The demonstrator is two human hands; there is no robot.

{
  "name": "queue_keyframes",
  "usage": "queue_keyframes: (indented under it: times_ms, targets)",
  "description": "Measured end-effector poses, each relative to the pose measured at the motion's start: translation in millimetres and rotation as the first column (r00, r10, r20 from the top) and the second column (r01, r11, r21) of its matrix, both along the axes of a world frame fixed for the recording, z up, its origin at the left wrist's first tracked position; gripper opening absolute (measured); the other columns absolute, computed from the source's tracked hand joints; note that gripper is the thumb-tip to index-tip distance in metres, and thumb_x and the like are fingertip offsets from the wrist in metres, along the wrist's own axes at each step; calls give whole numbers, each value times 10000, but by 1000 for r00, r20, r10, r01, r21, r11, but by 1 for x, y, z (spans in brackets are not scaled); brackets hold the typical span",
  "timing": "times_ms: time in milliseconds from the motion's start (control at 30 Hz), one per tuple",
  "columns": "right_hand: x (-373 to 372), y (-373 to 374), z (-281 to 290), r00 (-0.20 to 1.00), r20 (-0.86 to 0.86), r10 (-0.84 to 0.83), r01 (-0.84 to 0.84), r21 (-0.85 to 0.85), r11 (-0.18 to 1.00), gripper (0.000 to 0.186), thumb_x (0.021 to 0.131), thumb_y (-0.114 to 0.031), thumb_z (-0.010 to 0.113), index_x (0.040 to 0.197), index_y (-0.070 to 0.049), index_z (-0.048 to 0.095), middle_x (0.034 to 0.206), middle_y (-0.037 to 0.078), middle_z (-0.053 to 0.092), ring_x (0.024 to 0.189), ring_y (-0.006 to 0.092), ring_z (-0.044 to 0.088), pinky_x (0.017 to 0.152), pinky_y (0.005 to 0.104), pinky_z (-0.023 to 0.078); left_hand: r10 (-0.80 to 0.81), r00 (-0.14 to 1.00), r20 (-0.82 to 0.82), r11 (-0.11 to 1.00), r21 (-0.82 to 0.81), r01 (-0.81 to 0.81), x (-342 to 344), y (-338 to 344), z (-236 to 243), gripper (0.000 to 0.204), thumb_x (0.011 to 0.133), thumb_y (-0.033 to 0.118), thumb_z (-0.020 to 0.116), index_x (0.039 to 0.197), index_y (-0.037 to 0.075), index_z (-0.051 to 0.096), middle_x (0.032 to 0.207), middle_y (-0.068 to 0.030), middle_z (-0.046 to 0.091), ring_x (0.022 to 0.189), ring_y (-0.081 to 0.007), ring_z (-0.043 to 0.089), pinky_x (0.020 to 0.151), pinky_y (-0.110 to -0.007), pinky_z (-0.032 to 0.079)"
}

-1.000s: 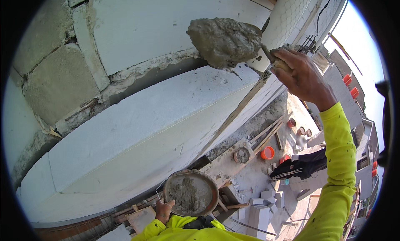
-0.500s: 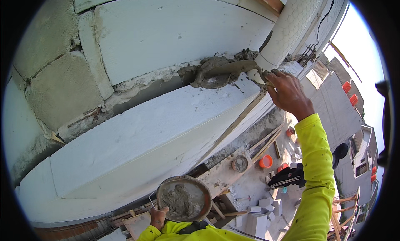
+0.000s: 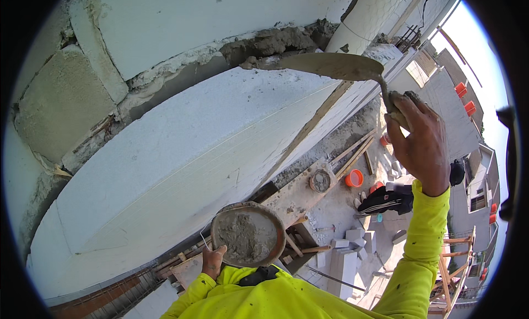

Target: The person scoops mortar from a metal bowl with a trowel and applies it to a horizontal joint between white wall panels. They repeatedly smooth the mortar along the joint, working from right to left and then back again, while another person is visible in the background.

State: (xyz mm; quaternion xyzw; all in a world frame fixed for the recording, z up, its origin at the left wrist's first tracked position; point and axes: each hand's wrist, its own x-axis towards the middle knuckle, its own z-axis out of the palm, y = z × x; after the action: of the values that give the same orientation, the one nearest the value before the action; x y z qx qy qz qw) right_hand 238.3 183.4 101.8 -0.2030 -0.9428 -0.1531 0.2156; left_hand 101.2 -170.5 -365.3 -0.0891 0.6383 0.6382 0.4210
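Grey trowel point(image 3: 337, 66), right fingers point(image 3: 410, 105) wrapped round handle point(image 3: 397, 117), left fingers point(image 3: 219, 251) gripping bucket point(image 3: 279, 224)

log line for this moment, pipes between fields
right hand: holds trowel over white block | left hand: holds mortar pan at rim | wall gap: mortar toward right end

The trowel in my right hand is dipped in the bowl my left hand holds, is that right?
Not dipped in the bowl: the head view shows the trowel up by the white block, in your right hand, while your left hand holds the bowl.
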Motion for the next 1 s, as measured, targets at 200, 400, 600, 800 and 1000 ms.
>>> queue_keyframes:
  times_ms: [200, 400, 600, 800, 1000]
  targets:
    - [33, -72, -175, 785, 548, 290, 3, -471, 882, 313, 811, -151, 683, 1109, -64, 649, 961, 124, 649, 747, 342, 640, 669, 452, 512, -130, 991, -44, 988, -89, 126, 2, -4, -17, 340, 874, 60, 716, 1186, -40, 622, 990, -64, 671, 849, -152, 640, 794, -316, 528]
    - [20, -125, -354, 717, 635, 288, 196, -579, 791, 203, 839, -119, 606, 1014, -35, 663, 941, 190, 678, 766, 384, 700, 656, 460, 571, -137, 991, -13, 987, 77, 137, 2, 1, -6, 314, 912, 81, 681, 1205, -21, 636, 1003, -43, 663, 855, -132, 623, 766, -305, 526]
    - [31, -163, -407, 630, 472, 617, 38, -812, 582, 158, 871, -169, 597, 891, -20, 647, 861, 232, 669, 779, 397, 677, 709, 495, 551, -93, 991, -95, 992, 77, 100, 6, 11, 1, 298, 889, 245, 753, 1008, -21, 692, 790, 35, 601, 681, -66, 480, 592, -278, 410]
    - [48, -164, -380, 819, 250, 516, 134, -958, 252, 157, 827, -119, 662, 933, -4, 671, 823, 205, 674, 834, 344, 678, 767, 403, 548, -188, 974, -126, 980, -91, 177, 2, 13, 16, 379, 887, 360, 745, 985, -3, 697, 732, 49, 546, 650, -72, 426, 567, -291, 371]
    - [55, -153, -354, 927, 302, 223, 333, -935, -119, 327, 894, -195, 674, 1151, 6, 665, 863, 173, 693, 729, 171, 640, 701, 296, 516, -150, 970, -189, 988, -55, 142, 5, 7, 11, 433, 892, 430, 698, 943, 0, 694, 748, 39, 533, 688, -90, 423, 614, -314, 387]
